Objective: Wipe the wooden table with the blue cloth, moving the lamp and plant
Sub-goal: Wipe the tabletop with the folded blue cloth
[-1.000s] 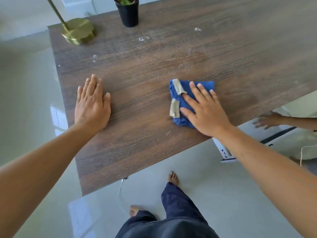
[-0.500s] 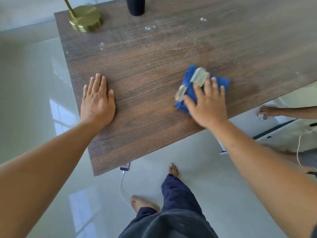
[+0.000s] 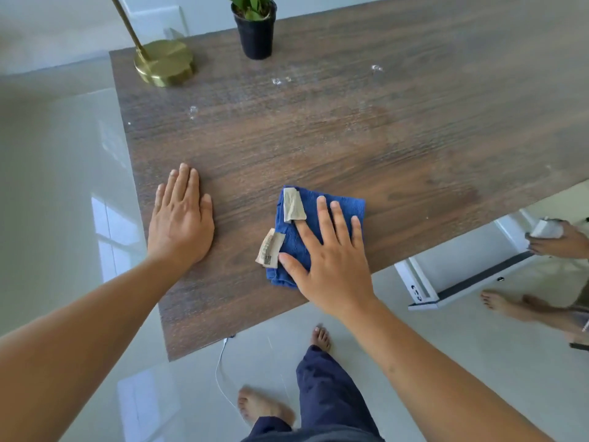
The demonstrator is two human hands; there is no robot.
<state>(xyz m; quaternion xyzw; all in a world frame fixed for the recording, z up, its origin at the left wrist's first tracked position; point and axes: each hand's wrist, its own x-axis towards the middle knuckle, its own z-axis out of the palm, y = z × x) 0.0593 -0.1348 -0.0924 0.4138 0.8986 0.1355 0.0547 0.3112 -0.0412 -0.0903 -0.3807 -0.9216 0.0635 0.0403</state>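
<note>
A folded blue cloth (image 3: 294, 239) with two beige tags lies near the front edge of the dark wooden table (image 3: 350, 138). My right hand (image 3: 331, 260) presses flat on the cloth with straight, spread fingers. My left hand (image 3: 180, 223) rests flat on the bare wood near the table's left edge. At the far left corner stands the lamp's round brass base (image 3: 164, 62) with its thin stem rising out of view. A small plant in a black pot (image 3: 256, 33) stands to the right of the lamp.
Several small white specks or droplets (image 3: 280, 80) dot the far part of the table. Another person's hand (image 3: 561, 240) holds a white object past the right edge, and their bare foot is on the floor. A white cable (image 3: 223, 374) trails by my feet.
My right hand has slid the cloth back toward me and to the left over the wood. My left hand stays flat in place. The view has tilted up, showing the plant again.
</note>
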